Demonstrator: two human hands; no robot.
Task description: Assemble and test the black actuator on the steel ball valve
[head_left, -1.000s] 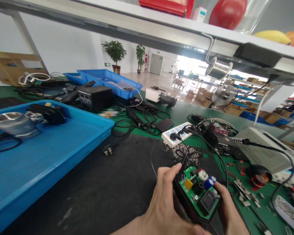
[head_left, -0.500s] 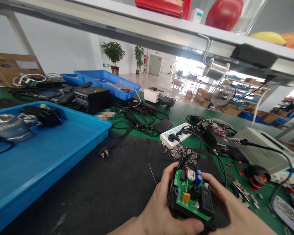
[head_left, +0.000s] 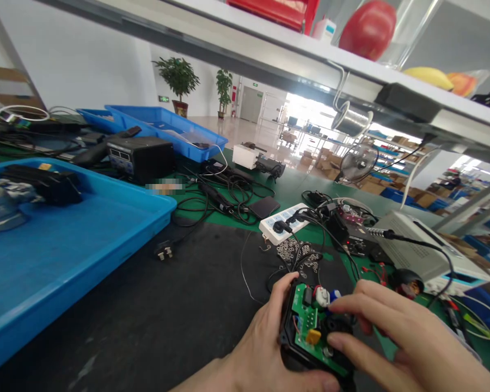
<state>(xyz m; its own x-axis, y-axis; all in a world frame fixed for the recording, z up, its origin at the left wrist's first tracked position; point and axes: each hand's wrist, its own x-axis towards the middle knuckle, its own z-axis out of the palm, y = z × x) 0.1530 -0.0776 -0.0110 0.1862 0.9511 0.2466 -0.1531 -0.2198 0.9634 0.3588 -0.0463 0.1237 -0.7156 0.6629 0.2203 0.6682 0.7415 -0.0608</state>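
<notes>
My left hand (head_left: 265, 343) grips a black housing holding a green circuit board (head_left: 306, 326) with a yellow part, a white and red part and a blue capacitor. It is held low in the view, just above the dark mat (head_left: 167, 316). My right hand (head_left: 396, 332) lies over the board's right side, with its fingers and thumb pinching a black component on it. A black cable runs from the housing back toward the white power strip (head_left: 283, 223).
A large blue tray (head_left: 85, 234) with black parts fills the left. Behind lie tangled cables, a loose plug (head_left: 163, 250), a black power unit (head_left: 141, 158), more blue trays, a pile of small metal rings (head_left: 298, 253), a grey instrument (head_left: 424, 253) and a shelf overhead.
My right hand came off the housing's side and moved over the board, its fingers now closing on a black component. The board turned slightly left and the view shifted right.
</notes>
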